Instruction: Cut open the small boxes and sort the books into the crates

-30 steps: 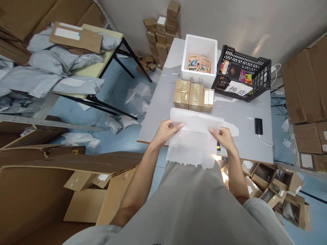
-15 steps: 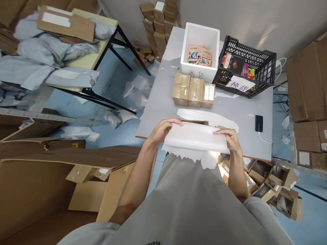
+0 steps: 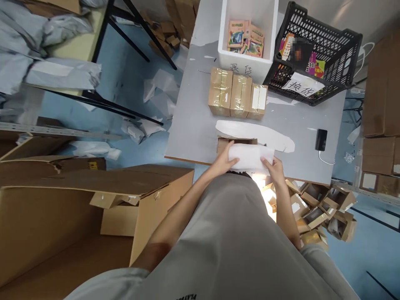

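Note:
A folded sheet of white foam wrap (image 3: pixel 250 157) is held between my two hands at the table's front edge. My left hand (image 3: pixel 225 160) grips its left end, thumb and fingers closed on it. On the opposite end, my right hand (image 3: pixel 272 166) pinches the sheet with the thumb on top. Just behind the wrap stands an open cardboard box (image 3: pixel 222 144), partly covered by the wrap and my left hand; its inside is mostly hidden. A long white sheet (image 3: pixel 275 139) lies flat on the table behind the box.
On the grey table (image 3: pixel 190 125) stand several taped cartons (image 3: pixel 240 96), a white foam bin (image 3: pixel 246 68) with small boxes, a black crate (image 3: pixel 337 66) and a phone (image 3: pixel 321 140) on a cable. A big carton (image 3: pixel 168 208) is at left; opened boxes (image 3: pixel 315 216) lie at lower right.
The white wrap has gone from a wide sheet with a ragged hanging edge to a shorter folded piece. My hands have come closer together, and more of the box shows. The view has tilted down.

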Tool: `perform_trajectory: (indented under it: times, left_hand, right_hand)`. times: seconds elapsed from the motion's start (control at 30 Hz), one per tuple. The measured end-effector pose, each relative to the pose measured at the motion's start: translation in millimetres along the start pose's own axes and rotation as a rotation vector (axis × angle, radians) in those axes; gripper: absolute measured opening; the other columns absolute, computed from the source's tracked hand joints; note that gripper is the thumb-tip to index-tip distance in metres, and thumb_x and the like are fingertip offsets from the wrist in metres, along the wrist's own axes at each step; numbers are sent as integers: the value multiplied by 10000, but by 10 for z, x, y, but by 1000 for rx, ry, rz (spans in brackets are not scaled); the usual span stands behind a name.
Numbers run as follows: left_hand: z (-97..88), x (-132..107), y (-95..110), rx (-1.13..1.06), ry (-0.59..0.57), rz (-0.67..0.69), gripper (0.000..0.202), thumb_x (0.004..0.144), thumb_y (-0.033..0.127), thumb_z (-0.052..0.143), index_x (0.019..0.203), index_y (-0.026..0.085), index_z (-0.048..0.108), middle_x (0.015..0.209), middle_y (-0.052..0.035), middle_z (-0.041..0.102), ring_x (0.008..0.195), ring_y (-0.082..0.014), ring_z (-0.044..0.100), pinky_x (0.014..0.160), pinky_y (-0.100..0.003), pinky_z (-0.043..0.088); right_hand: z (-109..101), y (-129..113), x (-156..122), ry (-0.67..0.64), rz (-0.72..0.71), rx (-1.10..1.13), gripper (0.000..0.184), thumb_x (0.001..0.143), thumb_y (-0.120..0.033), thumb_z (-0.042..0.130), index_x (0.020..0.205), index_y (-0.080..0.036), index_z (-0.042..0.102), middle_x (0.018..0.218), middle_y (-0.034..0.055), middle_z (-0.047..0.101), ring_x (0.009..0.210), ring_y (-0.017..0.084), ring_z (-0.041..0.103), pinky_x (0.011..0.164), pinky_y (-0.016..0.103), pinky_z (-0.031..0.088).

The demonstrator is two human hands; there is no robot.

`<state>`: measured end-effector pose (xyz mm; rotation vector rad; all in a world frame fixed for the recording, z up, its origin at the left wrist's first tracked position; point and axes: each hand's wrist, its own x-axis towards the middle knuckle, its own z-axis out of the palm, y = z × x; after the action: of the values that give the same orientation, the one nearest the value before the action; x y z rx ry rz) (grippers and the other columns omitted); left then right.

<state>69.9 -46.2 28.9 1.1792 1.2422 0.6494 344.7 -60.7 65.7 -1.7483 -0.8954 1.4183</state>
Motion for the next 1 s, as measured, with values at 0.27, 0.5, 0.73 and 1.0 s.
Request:
perform_trajectory:
  times: [0.27, 0.5, 0.73, 1.0]
  left_hand:
    - [297, 362, -301, 49, -199, -186, 819, 831, 410, 857, 1576, 144, 644, 1681, -225, 636, 1584, -425, 597, 1343, -530, 464]
    - [62, 546, -462, 62, -130, -413, 570, 842, 456, 876, 1307, 151, 753, 1303, -193, 841, 1242, -380, 801, 1068, -448, 628]
    - [-301, 170, -391, 231, -27, -208, 634, 941, 481, 811, 1466, 146, 695, 1576, -247, 701, 1505, -438, 655, 1260, -514, 526]
    - [-752, 70, -464, -180, 200, -281, 1004, 842, 277, 904, 1718, 133, 436, 1705, -285, 575, 1524, -358, 643, 1212, -483, 569]
  right_hand:
    - [-183, 41, -256, 82, 5, -151, 596, 805, -745, 823, 960, -171, 774, 869, 60, 789, 813, 232, 682, 754, 340, 546]
    - [258, -294, -309, 21, -102, -223, 452, 907, -657, 734, 934, -206, 740, 835, 28, 738, 782, 217, 632, 717, 316, 516]
    - [484, -324, -269, 0, -127, -206, 479, 903, -707, 722, 876, -230, 688, 791, 12, 691, 763, 210, 602, 692, 310, 490]
    - [952, -116, -98, -45, -133, -483, 346, 1054, -509, 601, 1117, -198, 739, 1079, 137, 838, 1017, 317, 758, 914, 395, 589]
